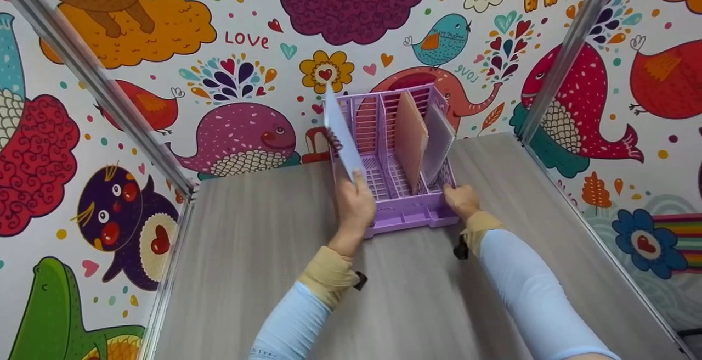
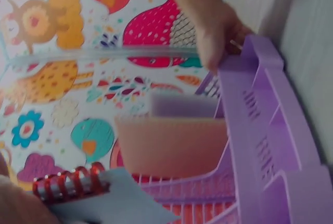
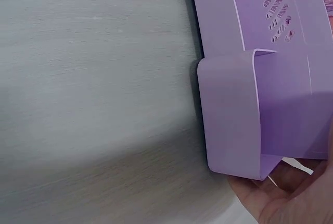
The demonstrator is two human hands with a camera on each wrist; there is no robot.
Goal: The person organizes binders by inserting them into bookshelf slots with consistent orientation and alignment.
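A purple plastic desk organizer (image 1: pixel 408 214) with upright compartments stands on the table near the back wall. My left hand (image 1: pixel 355 206) holds a pale spiral notebook (image 1: pixel 341 129) by its near lower edge, upright at the organizer's left compartment. Red coil binding (image 2: pixel 70 185) shows on that notebook in the left wrist view. Whether its bottom touches the compartment floor, I cannot tell. At the organizer's right front corner, my right hand (image 1: pixel 462 201) grips the side; the right wrist view shows its fingers (image 3: pixel 255 195) by the corner of the front tray.
A peach book (image 1: pixel 410 135) and a pale lilac-grey book (image 1: pixel 439 143) lean upright in the organizer's right part. Behind it rises a wall (image 1: pixel 241 74) with cartoon print. Metal posts (image 1: pixel 137 124) frame the wood-grain table (image 1: pixel 252 250).
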